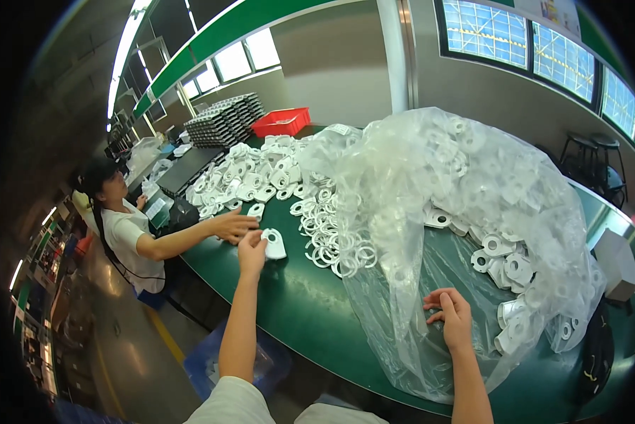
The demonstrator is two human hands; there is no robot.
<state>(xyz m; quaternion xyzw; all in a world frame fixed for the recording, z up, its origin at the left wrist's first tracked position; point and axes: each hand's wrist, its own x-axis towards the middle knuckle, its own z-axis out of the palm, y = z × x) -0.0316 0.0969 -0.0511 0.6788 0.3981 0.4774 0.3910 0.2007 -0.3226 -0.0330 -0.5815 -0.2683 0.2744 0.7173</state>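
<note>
Pinching white part [275, 245] with left fingers [254, 238], nothing with half-open right fingers [443, 294]. Out: far-left pile [241, 178]; still in clear bag [395, 177]: lots.

A red bin [282, 127] sits beside stacked dark trays [222, 121] at the tabletop's [310, 304] far end. A white post [394, 53] rises along the wall [331, 60], and black stools [581, 139] stand below the windows [561, 60] at right. A blue container [271, 359] sits below the tabletop's near edge; a yellow line [163, 336] marks the floor [130, 360].
</note>
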